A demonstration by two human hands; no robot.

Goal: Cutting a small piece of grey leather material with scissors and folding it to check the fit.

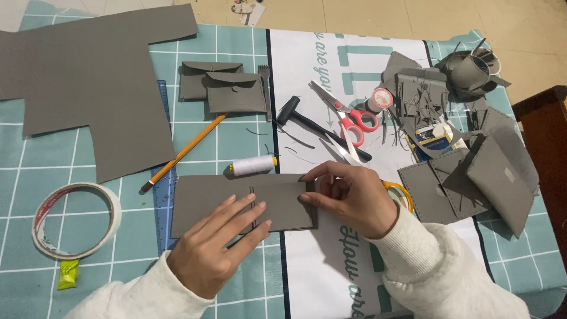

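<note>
A white banner (331, 88) with pale teal and dark lettering lies flat across the table's middle. Among grey scraps to the right sits a small blue, white and yellow packet (434, 140). A pale label (509, 175) marks one grey pouch.

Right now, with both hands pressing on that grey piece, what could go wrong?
1. The left hand lies flat and the right hand pinches the folded end of the grey piece; uneven pressure might skew the fold.
2. The white thread spool lies on its side just above the piece; a nudge could roll it.
3. Open red-handled scissors lie close behind the right hand; reaching back could meet the blades.
</note>
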